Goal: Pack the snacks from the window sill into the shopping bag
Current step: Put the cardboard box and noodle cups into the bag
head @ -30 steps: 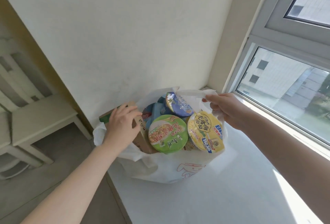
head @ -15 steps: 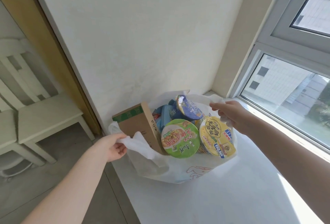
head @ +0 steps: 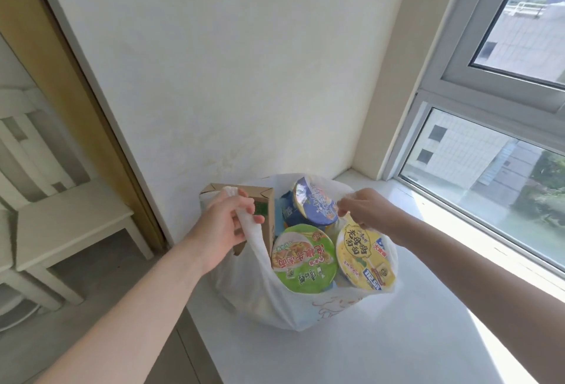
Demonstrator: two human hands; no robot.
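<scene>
White window sill (head: 382, 359) in bright sun, running to a corner where the plain cream wall (head: 244, 77) meets the window (head: 489, 187); buildings and trees show through the glass. Down on the left, a grey floor (head: 101, 301) and a pale wooden chair (head: 67, 224).

The shopping bag (head: 269, 307), thin white plastic, sits on the sill near the wall, mouth wide open, and it is packed full. At the front, side by side and tipped towards the camera, are a green-lidded noodle bowl (head: 302, 258) and a yellow-lidded noodle bowl (head: 363, 258). Behind them a blue-lidded bowl (head: 315, 203) stands on edge, with a blue packet (head: 287, 215) tucked beside it. On the left a brown cardboard box (head: 263, 194) stands upright, poking out of the top.

The left hand (head: 223, 227) has its fingers wrapped round the bag's left handle, fist in front of the box. The right hand (head: 367, 212) has its fingers curled on the right-hand rim, just above the yellow lid.
</scene>
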